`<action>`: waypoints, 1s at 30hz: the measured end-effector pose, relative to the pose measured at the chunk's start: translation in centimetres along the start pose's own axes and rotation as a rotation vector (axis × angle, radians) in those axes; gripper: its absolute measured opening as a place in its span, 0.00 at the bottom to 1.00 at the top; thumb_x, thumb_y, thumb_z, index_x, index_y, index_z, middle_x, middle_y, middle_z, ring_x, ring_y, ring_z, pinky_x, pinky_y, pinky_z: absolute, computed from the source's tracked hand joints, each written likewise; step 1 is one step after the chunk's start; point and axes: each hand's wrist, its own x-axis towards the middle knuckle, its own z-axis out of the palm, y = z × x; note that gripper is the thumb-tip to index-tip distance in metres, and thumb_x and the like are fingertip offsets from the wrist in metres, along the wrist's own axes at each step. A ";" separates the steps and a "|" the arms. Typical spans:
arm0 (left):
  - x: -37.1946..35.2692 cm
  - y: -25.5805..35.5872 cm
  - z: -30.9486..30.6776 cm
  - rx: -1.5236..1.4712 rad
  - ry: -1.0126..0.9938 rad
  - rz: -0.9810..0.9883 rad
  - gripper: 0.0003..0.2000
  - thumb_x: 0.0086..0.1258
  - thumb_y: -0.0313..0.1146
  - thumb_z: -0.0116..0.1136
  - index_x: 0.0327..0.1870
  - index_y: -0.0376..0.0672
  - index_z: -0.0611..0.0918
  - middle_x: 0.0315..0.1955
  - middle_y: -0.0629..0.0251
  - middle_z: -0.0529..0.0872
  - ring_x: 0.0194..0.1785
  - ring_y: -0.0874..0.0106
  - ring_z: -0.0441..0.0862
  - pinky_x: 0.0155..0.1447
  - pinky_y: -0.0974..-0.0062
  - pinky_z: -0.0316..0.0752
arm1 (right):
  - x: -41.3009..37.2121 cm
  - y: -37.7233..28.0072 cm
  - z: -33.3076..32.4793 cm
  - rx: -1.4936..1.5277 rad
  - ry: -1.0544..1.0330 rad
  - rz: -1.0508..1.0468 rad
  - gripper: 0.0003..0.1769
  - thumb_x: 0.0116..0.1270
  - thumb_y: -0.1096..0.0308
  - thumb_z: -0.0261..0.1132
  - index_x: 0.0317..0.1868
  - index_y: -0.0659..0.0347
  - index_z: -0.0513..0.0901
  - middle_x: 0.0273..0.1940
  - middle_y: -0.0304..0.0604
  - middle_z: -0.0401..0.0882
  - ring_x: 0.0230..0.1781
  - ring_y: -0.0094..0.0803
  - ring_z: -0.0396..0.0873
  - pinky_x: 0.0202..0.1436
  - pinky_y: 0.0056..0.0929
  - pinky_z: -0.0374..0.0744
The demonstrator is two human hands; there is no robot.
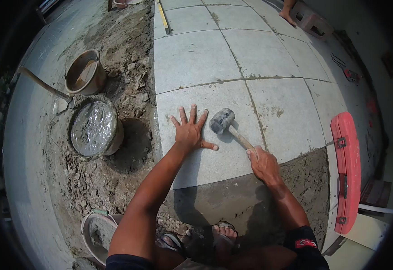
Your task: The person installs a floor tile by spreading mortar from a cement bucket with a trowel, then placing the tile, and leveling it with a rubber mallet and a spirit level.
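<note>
My left hand [190,133] lies flat with fingers spread on a pale floor tile [223,166] at the near edge of the tiled area. In my right hand [264,164] is a rubber mallet [222,120], gripped by its wooden handle. The mallet's dark, grey-smeared head is over the same tile, just right of my left fingers. Wet grey mortar [214,202] borders the tile's near edge, in front of my sandalled feet.
Left on the rubble stand a bucket of wet cement [95,128], another bucket [85,72] and a long-handled tool [43,84]. A third bucket [99,234] is near my left arm. A red case [346,173] lies right. A yellow level [164,17] and another person's foot [287,18] are farther back.
</note>
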 end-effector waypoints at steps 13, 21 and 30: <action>-0.1 0.3 0.0 0.020 0.021 0.025 0.78 0.27 0.91 0.64 0.88 0.60 0.55 0.87 0.43 0.44 0.84 0.23 0.38 0.71 0.10 0.44 | -3.9 2.1 0.4 -0.006 0.005 0.103 0.25 0.82 0.45 0.56 0.48 0.62 0.78 0.38 0.65 0.86 0.43 0.69 0.85 0.47 0.63 0.79; -0.1 0.6 -0.7 0.054 -0.029 -0.014 0.78 0.27 0.90 0.64 0.89 0.61 0.53 0.87 0.45 0.43 0.84 0.24 0.37 0.72 0.10 0.43 | -5.4 2.8 0.5 0.065 -0.060 0.179 0.27 0.81 0.41 0.57 0.49 0.61 0.80 0.38 0.64 0.86 0.43 0.68 0.85 0.48 0.62 0.79; 0.0 0.5 -0.2 0.044 -0.028 -0.025 0.78 0.28 0.92 0.61 0.89 0.61 0.53 0.87 0.45 0.43 0.85 0.25 0.36 0.73 0.11 0.39 | -6.7 5.1 0.9 0.226 0.133 0.154 0.26 0.79 0.44 0.60 0.45 0.63 0.81 0.35 0.65 0.85 0.42 0.69 0.83 0.45 0.61 0.77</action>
